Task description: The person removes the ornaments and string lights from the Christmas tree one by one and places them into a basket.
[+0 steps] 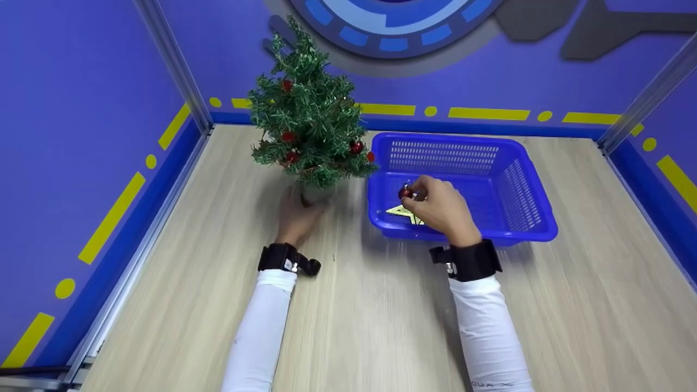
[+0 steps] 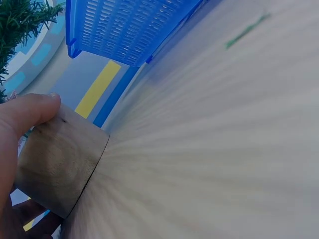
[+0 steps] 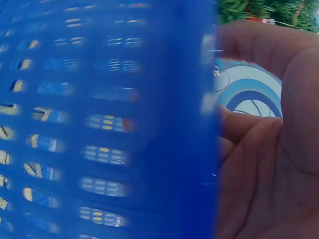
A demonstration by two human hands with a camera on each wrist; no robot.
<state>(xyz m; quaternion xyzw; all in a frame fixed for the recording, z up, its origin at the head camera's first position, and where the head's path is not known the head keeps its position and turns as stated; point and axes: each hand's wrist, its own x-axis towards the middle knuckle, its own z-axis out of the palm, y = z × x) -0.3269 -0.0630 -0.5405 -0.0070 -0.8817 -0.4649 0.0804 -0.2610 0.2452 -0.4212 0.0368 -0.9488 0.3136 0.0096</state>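
Head view shows a small green Christmas tree with bristly needles (image 1: 313,109) at eleven o'clock on the pale wood-grained counter (image 1: 370,326), dotted with red ornaments. At one o'clock sits a glossy blue plastic basket with slotted walls (image 1: 536,188); behind both runs a purple-blue panel with yellow dashes (image 1: 403,81). Within the basket, towards its eight o'clock corner, lies a gold, glittery star (image 1: 405,213), partly covered by the right hand (image 1: 441,207). That hand pinches a shiny, round red bauble (image 1: 404,192) above the basket's nine o'clock side. From the right wrist, the blurred basket wall stands in the way, concealing the fingertips and the bauble. The left hand (image 1: 297,218) grasps the tree's smooth, rounded brown wooden base (image 2: 62,154), its thumb on the near side; some fingers are hidden behind. A blurred green scrap (image 2: 247,31) lies at one o'clock in the left wrist view.
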